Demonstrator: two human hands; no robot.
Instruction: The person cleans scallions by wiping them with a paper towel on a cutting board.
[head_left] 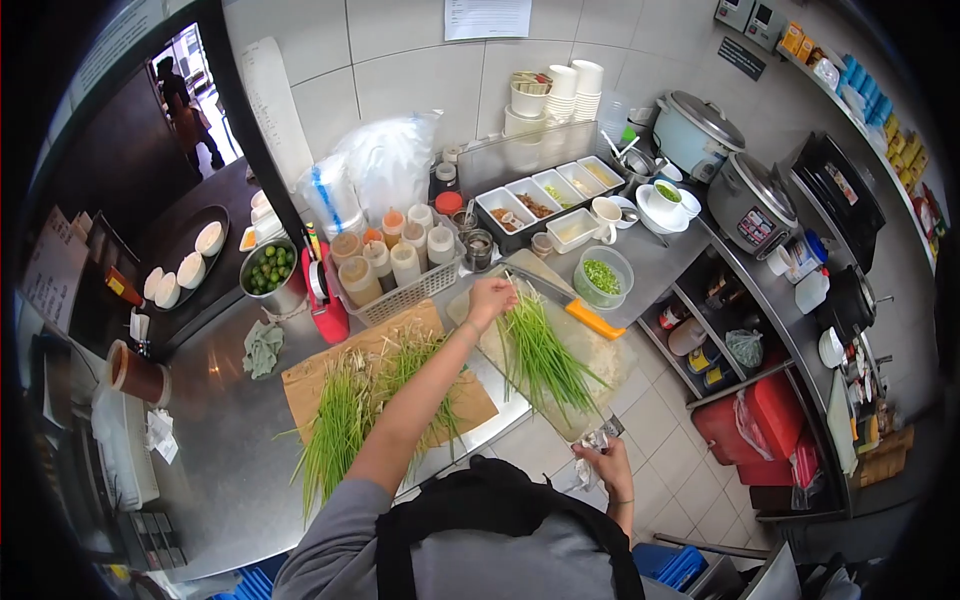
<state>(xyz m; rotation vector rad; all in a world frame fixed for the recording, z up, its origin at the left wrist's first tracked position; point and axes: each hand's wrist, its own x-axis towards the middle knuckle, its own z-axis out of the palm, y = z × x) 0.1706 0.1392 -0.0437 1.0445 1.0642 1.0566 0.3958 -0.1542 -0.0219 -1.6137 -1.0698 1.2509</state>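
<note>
Head view: the desk (230,440), the cutting board (612,358) and the two hands, seen from above. The left hand (490,303) is closed, fingers pinched on the pale ends of a bunch of spring onions (545,350), which lies on the board. The right hand (610,468), by the board's near corner, is curled around a crumpled whitish item (588,471), whose nature cannot be made out.

Edges and room: floor tiles (655,415) show past the board's near and right edges; along its far right side lies a knife with an orange handle (595,318). Beyond the board stand a tub of chopped greens (600,277) and a basket of bottles (405,300). To the left, brown paper (480,397) carries further spring onions (335,430), their tips overhanging its near edge; the metal surface of the desk extends leftward from there, with a green cloth (263,348) on it.

Orientation: the bunch's long axis runs obliquely, pale ends far and left, green tips fanning near and right toward the board's edge
</note>
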